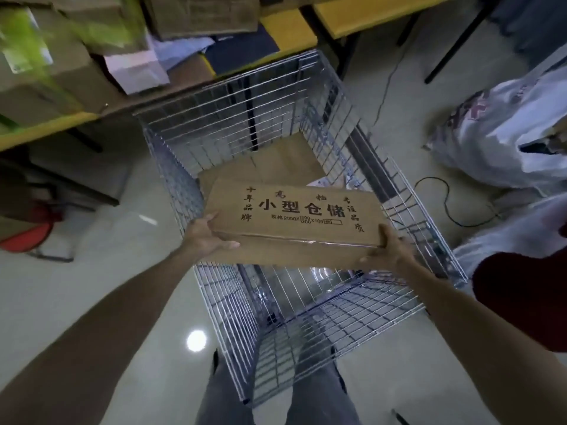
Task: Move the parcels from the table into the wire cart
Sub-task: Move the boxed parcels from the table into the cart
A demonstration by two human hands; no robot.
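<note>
Cardboard parcel point(294, 216), flat, print upward, held over the open wire cart point(230, 118) with left grip point(205, 237) and right grip point(389, 253) each clasping a near corner: lower level onto the brown cardboard point(276, 167) at the cart bottom, knuckles clear of wires.

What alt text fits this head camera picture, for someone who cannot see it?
A person's left hand and right hand hold a flat printed cardboard box over an open wire cart. Brown cardboard lies on its floor; a yellow table piled with boxes stands behind.
</note>
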